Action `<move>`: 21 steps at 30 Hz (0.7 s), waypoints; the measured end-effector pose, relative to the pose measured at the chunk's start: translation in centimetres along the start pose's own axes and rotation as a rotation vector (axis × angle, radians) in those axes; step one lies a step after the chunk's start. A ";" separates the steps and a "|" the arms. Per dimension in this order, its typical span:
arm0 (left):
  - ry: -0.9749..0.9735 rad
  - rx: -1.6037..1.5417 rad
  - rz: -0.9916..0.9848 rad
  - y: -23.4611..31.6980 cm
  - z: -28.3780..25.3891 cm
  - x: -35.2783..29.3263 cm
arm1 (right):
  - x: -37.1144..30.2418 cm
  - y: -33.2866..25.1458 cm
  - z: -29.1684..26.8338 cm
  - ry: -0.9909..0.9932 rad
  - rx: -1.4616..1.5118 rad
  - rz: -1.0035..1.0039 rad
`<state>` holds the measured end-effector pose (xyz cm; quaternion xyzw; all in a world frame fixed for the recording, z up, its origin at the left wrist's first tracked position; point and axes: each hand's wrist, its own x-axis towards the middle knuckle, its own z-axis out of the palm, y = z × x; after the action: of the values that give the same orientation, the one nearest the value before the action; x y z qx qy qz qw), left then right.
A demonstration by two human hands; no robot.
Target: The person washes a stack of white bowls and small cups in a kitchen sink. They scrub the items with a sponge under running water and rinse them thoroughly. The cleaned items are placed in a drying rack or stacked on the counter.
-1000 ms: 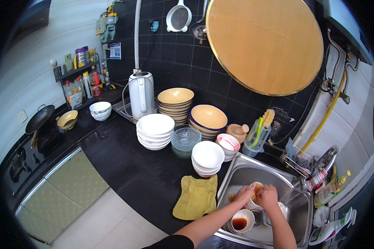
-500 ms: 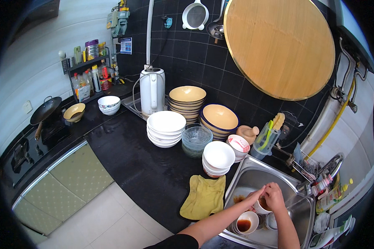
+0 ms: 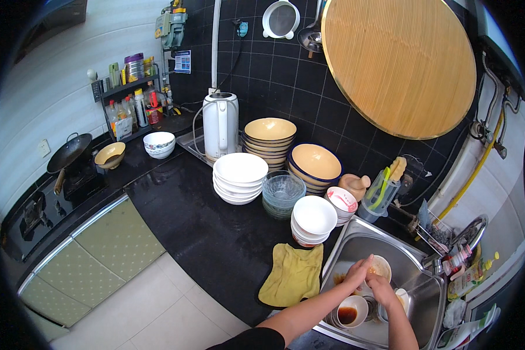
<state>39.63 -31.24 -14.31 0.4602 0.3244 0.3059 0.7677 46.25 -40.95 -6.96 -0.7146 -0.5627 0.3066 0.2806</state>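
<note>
Both my hands are over the steel sink (image 3: 411,256). My left hand (image 3: 357,276) is closed at the near left edge of a white bowl (image 3: 382,266) with brownish residue inside. The bowl tilts, its inside partly hidden behind my fingers. Beside it, my right hand (image 3: 380,289) meets my left, and its fingertips are hidden. Below my left hand sits another white bowl (image 3: 349,314) with reddish-brown liquid in it. A further pale dish (image 3: 401,297) shows beyond my right wrist. Brown liquid (image 3: 339,279) marks the sink's left side.
Left of the sink lies a yellow-green cloth (image 3: 291,274). Stacked white bowls (image 3: 314,214), glass bowls (image 3: 283,189) and cream bowls (image 3: 315,163) line the counter. A faucet (image 3: 475,230) rises at the sink's right, near bottles (image 3: 469,279). An electric kettle (image 3: 220,125) stands at the back.
The white bowl has shifted away from me and tilted, showing more of its inside. My right hand has moved nearer to me, down from the bowl's rim. The whole view has shifted slightly.
</note>
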 end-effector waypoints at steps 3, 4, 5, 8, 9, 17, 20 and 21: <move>-0.046 0.081 -0.117 0.9 0.1 -0.8 | 0.7 0.9 -0.2 -0.143 -0.075 0.131; -0.052 0.081 -0.111 0.8 0.1 -0.8 | 0.7 0.4 0.0 -0.063 -0.132 0.057; -0.058 0.082 -0.106 0.5 0.0 -0.8 | 0.5 -0.4 0.4 0.017 -0.189 -0.017; -0.005 0.073 -0.100 0.8 0.4 -1.0 | 1.0 3.9 -0.7 0.093 -0.739 -0.254; 0.025 0.069 -0.102 0.8 0.7 -1.1 | 1.2 5.7 -1.1 0.088 -0.984 -0.332; 0.052 0.124 0.036 -2.8 0.3 2.5 | -0.7 -1.2 -2.8 0.262 -0.739 -0.133; -0.108 0.101 -0.124 0.0 0.7 -0.4 | 0.2 -0.7 -2.6 0.482 -0.777 -0.243; -0.176 0.088 -0.184 0.5 0.9 -0.9 | 0.9 -0.5 -2.2 0.542 -0.761 -0.267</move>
<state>39.66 -32.17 -13.30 0.4867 0.3096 0.1782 0.7972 47.72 -40.11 -5.22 -0.7423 -0.6283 -0.1564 0.1727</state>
